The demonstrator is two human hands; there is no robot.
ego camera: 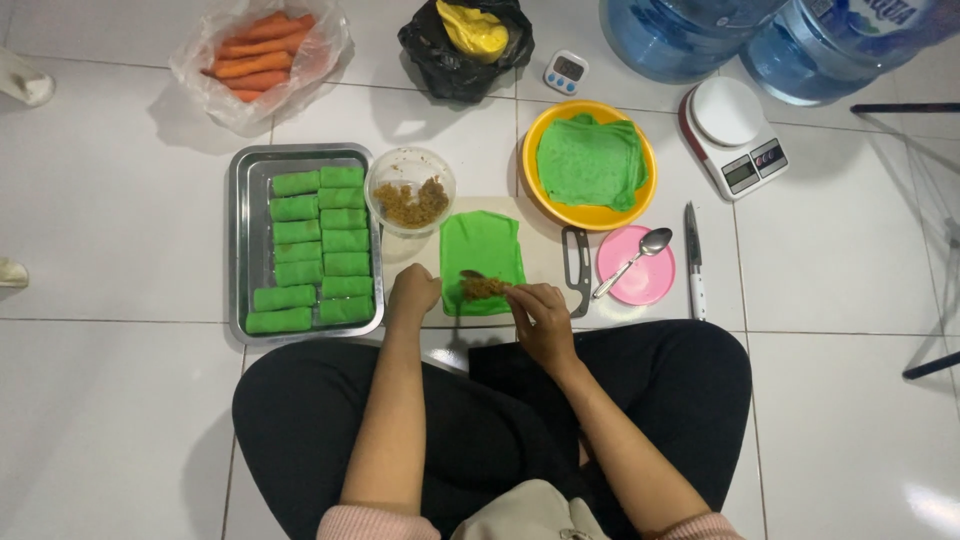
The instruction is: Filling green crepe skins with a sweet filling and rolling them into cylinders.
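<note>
Fingers (522,300) of the right hand (540,318) pinch crumbly brown filling (483,288) on a smooth green crepe (482,250); left hand (413,295) curled.

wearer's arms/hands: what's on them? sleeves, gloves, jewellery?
Both hands bare, no gloves: left hand, right hand. Forearms uncovered; pink sleeves are pushed up near the elbows at the frame's bottom edge. No watch, bracelet or ring can be made out at this resolution.

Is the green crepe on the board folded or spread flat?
Spread flat: the green crepe lies open, with brown filling near its lower edge.
</note>
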